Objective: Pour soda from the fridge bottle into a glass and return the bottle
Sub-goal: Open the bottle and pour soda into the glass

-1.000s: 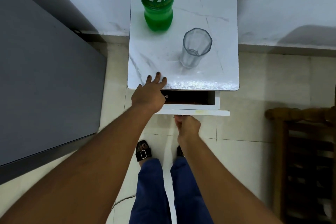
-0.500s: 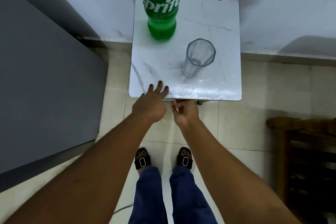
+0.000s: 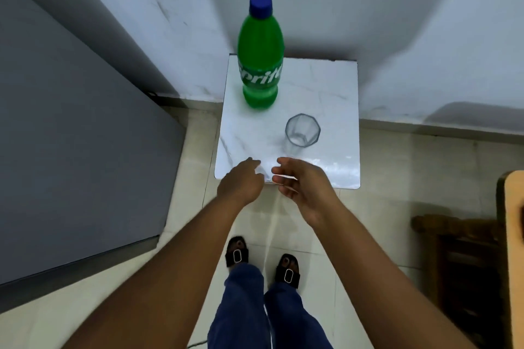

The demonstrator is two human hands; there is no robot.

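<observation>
Fingers (image 3: 252, 164) of our left hand (image 3: 241, 183) and right hand (image 3: 303, 184) hang loosely curled and empty over the near edge of the white marble-patterned tabletop (image 3: 334, 88). We note the green plastic soda bottle (image 3: 261, 56), blue cap (image 3: 260, 3) on, upright near the far-left corner. Clear faceted glass (image 3: 302, 131) stands right of centre, apparently empty. Judgement: uncapping, pouring and returning all remain.

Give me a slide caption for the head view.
Both hands, left and right, empty at the table edge; capped bottle and empty glass wait.
</observation>
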